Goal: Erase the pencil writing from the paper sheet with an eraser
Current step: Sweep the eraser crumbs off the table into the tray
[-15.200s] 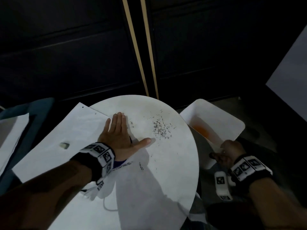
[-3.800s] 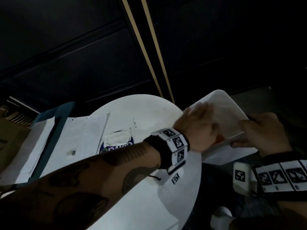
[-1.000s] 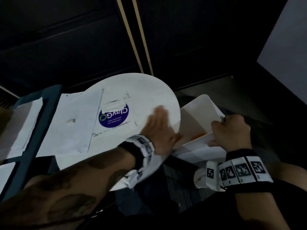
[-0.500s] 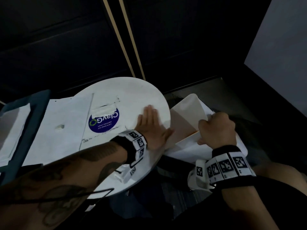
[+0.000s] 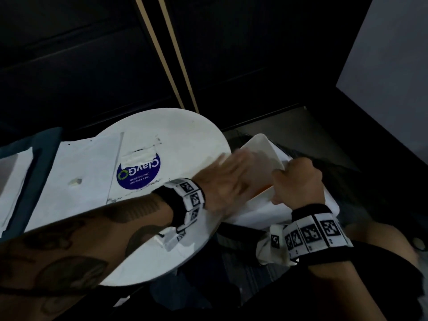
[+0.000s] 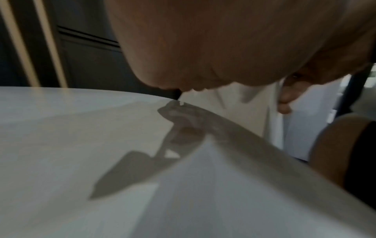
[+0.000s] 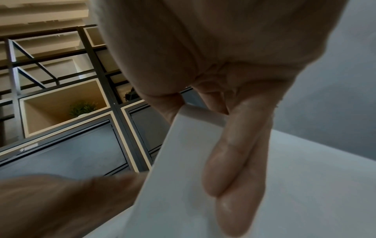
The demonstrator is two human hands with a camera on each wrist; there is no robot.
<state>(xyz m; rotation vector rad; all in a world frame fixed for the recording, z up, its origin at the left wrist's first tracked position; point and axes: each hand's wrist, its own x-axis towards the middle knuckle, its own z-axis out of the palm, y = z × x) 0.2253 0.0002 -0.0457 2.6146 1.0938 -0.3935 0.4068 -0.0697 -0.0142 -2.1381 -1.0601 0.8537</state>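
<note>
White paper sheet (image 5: 85, 172) lies long axis away from viewer, one eraser (image 5: 76, 181) on it; left hand (image 5: 228, 181) flat, fingers straight; tray (image 5: 264, 156) is gripped by right hand (image 5: 297, 181).

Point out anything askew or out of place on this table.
The paper sheet hangs past the round table's left edge, with the eraser lying loose on it. The right hand holds a white tray tilted off the table's right edge, with the left hand at its rim.

The left hand (image 6: 213, 45) hovers over the white table (image 6: 81, 145), casting a shadow (image 6: 142, 169) just below it.
</note>
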